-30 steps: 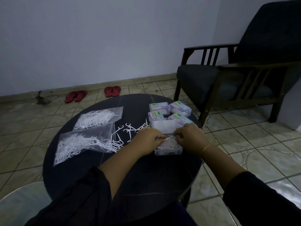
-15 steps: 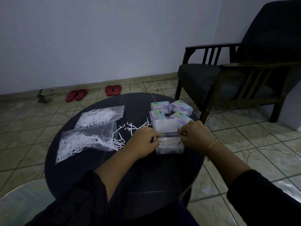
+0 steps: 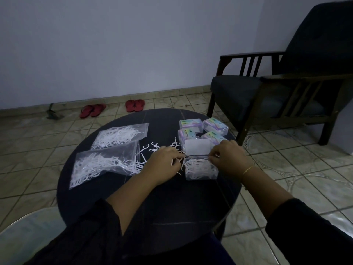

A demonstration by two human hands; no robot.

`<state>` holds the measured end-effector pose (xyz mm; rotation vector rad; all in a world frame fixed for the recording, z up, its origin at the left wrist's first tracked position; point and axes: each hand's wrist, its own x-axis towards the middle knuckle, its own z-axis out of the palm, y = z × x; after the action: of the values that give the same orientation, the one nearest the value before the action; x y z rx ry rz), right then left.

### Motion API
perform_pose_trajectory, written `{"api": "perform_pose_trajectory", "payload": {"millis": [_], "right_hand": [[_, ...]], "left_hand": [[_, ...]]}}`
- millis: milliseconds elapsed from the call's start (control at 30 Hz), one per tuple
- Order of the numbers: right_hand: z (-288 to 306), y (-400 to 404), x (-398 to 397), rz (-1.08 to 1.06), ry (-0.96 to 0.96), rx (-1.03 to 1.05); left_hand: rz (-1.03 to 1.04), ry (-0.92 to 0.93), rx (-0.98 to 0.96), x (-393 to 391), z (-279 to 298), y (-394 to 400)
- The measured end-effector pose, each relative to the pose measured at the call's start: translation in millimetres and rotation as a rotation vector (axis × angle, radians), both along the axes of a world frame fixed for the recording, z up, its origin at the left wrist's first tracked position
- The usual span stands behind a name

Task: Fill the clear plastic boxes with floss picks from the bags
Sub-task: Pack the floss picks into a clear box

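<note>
Dim light. We see a round dark table (image 3: 152, 217) with both hands working at an open box (image 3: 201, 170) near its right side. The box is clear plastic, its lid (image 3: 196, 147) standing up at the far edge, and it is packed with white picks (image 3: 198, 167).

Left hand (image 3: 162, 163): fingers curled, pinching picks at the box's left rim; a few white ends stick out below the knuckles. Right hand (image 3: 227, 156): fingers curled at the box's far right corner, and it seems to pinch a pick there, though the view is too dark for us to be sure. A thin gold bracelet (image 3: 248, 169) sits on that wrist.

Just beyond the lid, four closed boxes (image 3: 191, 123) with pastel labels stand in a tight cluster. On the left half of the table lie two clear bags (image 3: 107, 165) of picks, the near one overlapping the far one (image 3: 122, 135). Loose picks (image 3: 150, 148) are scattered between the bags and the open box.

Off the table: a dark armchair (image 3: 277, 88) far right, two pairs of red sandals (image 3: 134, 105) by the far wall, tiled floor (image 3: 38, 140).
</note>
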<state>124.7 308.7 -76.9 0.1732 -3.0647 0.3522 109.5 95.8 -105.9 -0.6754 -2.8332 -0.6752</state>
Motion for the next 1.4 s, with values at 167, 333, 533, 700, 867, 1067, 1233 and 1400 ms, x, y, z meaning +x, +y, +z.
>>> {"api": "perform_pose_trajectory", "payload": {"millis": [167, 333, 533, 700, 867, 1067, 1233, 1400], "right_hand": [[5, -29, 0, 0.117, -0.008, 0.038], [3, -68, 2, 0.269, -0.012, 0.178], [-11, -104, 1, 0.239, 0.019, 0.357], [-24, -117, -4, 0.215, -0.024, 0.437], [-28, -121, -8, 0.236, 0.021, 0.38], [-29, -121, -12, 0.204, 0.036, 0.299], [-30, -127, -11, 0.197, 0.018, 0.297], [-28, -128, -10, 0.196, 0.046, 0.286]], "left_hand": [[0.06, -0.019, -0.242, 1, 14, -33], [0.101, -0.097, -0.588, 4, 29, -59], [0.115, -0.092, -0.729, -1, 21, -68], [0.149, -0.068, -0.829, -6, 11, -65], [0.13, -0.049, -0.787, -11, 5, -64], [0.107, -0.095, -0.612, -14, 9, -66], [0.056, -0.121, -0.709, -13, 16, -75], [0.045, -0.044, -0.74, -17, 10, -72]]}}
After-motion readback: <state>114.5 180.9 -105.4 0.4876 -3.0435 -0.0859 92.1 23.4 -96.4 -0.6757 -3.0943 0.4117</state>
